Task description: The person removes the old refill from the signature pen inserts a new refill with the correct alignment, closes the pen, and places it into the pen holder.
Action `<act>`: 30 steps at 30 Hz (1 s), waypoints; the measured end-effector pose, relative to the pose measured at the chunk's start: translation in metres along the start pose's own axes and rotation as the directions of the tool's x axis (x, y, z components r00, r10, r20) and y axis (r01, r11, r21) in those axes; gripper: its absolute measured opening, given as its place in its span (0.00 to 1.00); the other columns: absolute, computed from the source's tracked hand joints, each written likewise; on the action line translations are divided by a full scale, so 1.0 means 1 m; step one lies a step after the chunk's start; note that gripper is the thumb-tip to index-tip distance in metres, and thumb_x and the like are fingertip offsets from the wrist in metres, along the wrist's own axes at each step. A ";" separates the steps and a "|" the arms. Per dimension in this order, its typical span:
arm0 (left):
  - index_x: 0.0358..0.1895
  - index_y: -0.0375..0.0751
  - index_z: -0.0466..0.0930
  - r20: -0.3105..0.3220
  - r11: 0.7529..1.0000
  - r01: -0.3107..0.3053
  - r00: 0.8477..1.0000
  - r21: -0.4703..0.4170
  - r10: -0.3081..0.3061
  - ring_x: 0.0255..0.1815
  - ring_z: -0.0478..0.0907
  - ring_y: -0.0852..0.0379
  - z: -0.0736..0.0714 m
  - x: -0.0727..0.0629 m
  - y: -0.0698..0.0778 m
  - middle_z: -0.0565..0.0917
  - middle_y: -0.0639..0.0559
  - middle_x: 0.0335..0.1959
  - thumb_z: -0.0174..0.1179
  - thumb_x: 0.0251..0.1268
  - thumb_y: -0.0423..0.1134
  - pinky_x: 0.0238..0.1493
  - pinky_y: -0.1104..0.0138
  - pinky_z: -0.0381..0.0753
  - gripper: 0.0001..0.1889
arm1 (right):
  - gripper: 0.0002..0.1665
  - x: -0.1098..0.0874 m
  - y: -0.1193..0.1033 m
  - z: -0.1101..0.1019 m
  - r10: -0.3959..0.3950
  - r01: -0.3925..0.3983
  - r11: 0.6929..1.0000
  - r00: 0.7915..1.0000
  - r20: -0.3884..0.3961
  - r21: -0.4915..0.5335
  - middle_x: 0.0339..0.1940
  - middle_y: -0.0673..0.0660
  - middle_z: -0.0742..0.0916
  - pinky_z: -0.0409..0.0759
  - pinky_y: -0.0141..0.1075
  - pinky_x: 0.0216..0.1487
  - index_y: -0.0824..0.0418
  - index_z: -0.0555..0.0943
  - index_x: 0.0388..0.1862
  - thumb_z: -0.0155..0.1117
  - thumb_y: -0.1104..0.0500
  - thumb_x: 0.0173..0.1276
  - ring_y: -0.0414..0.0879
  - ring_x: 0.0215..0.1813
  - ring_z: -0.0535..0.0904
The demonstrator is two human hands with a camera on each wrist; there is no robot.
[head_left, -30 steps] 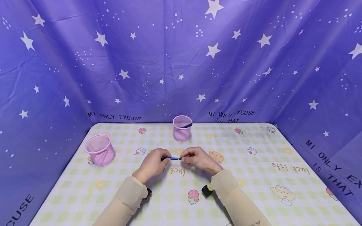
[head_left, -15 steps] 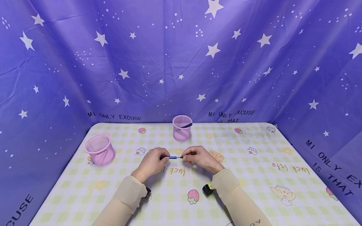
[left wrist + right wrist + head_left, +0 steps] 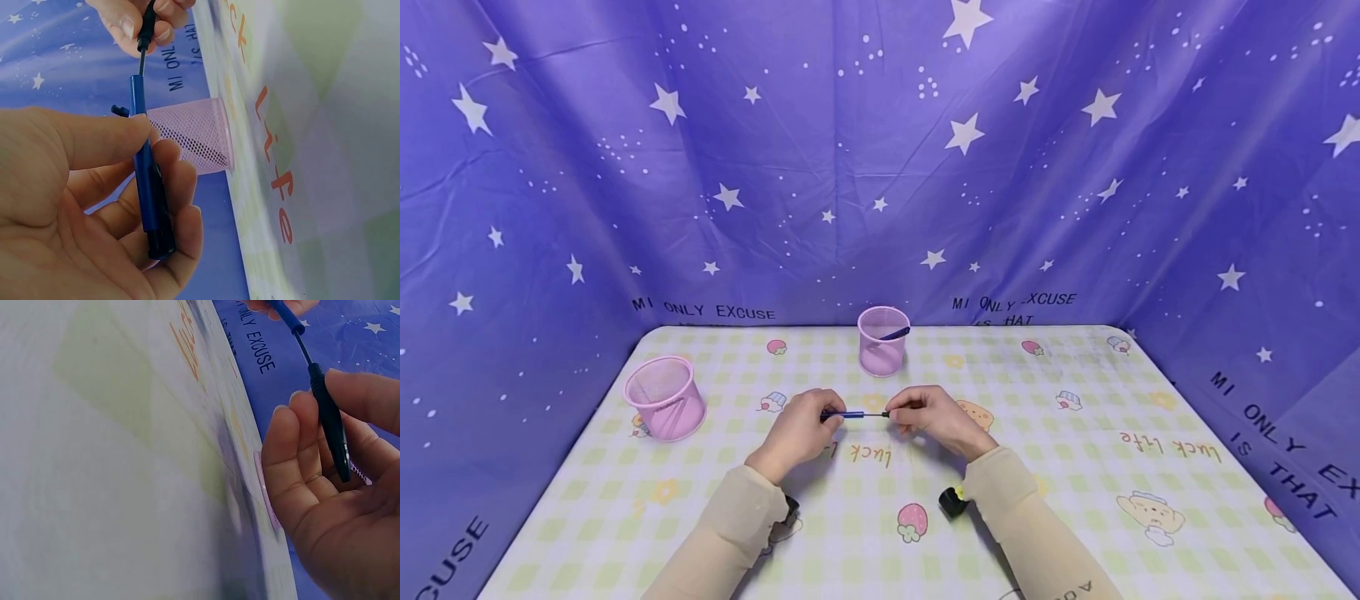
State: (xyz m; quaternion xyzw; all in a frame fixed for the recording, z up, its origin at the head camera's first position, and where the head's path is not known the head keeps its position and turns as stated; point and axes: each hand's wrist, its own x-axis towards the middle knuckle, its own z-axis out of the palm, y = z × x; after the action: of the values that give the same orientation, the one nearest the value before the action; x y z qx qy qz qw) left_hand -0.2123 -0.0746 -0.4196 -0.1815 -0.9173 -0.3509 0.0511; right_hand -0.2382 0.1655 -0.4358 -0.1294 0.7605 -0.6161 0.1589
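Observation:
Between the two hands, over the middle of the table, is a pen in two parts. My left hand (image 3: 799, 429) pinches its blue barrel (image 3: 149, 194) between thumb and fingers; a clip sticks out at the side and the end is black. My right hand (image 3: 934, 421) pinches the black tapered grip section (image 3: 330, 422), its tip pointing toward the palm. A thin dark refill (image 3: 304, 349) spans the gap, one end in the black section and the other inside the barrel's mouth. The parts lie in one line.
A pink mesh pen cup (image 3: 882, 358) stands at the back of the table, a dark blue pen (image 3: 897, 333) leaning inside. Another pink mesh cup (image 3: 672, 414) is at the left. A checked cloth (image 3: 1075, 467) covers the table; a purple star curtain (image 3: 880, 167) surrounds its back and sides.
The hands have drawn slightly apart. The black grip section has moved away from the blue barrel, and more of the thin refill shows between them. Both cups stay put.

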 end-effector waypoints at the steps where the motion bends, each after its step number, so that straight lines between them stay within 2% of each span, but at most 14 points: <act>1: 0.32 0.46 0.81 -0.001 1.000 0.002 1.000 0.001 -0.002 0.32 0.73 0.59 0.000 0.000 0.000 0.81 0.57 0.32 0.64 0.58 0.31 0.41 0.61 0.75 0.04 | 0.12 0.000 0.000 0.000 -0.001 0.001 1.000 1.000 0.004 0.002 0.32 0.66 0.83 0.81 0.41 0.36 0.71 0.81 0.43 0.65 0.63 0.64 0.47 0.30 0.78; 10: 0.33 0.45 0.81 -0.002 1.000 0.018 1.000 0.002 -0.018 0.33 0.74 0.59 -0.003 0.000 0.001 0.81 0.55 0.33 0.63 0.59 0.31 0.42 0.61 0.75 0.04 | 0.14 -0.002 -0.002 -0.004 -0.014 0.013 0.999 1.000 0.020 0.038 0.37 0.75 0.80 0.81 0.48 0.39 0.74 0.80 0.46 0.63 0.65 0.66 0.48 0.30 0.78; 21: 0.33 0.45 0.81 -0.011 1.000 0.023 1.000 0.013 -0.023 0.33 0.74 0.59 -0.004 0.000 -0.001 0.81 0.56 0.32 0.63 0.60 0.30 0.42 0.61 0.75 0.05 | 0.12 0.001 0.002 -0.005 -0.011 0.011 0.999 1.000 -0.004 0.047 0.32 0.66 0.82 0.81 0.41 0.37 0.72 0.81 0.43 0.65 0.64 0.64 0.46 0.29 0.78; 30: 0.33 0.45 0.81 -0.021 0.999 0.022 1.000 0.024 -0.022 0.32 0.75 0.59 -0.006 0.001 -0.002 0.81 0.56 0.32 0.64 0.58 0.30 0.42 0.60 0.76 0.05 | 0.14 0.001 0.003 -0.008 -0.023 0.023 0.998 1.000 0.007 0.054 0.31 0.65 0.82 0.81 0.40 0.36 0.74 0.80 0.45 0.64 0.65 0.64 0.46 0.30 0.78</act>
State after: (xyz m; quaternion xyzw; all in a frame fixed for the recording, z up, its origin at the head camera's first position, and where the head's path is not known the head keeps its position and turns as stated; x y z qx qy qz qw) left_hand -0.2141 -0.0795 -0.4164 -0.1670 -0.9229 -0.3420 0.0588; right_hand -0.2419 0.1728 -0.4375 -0.1360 0.7415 -0.6377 0.1581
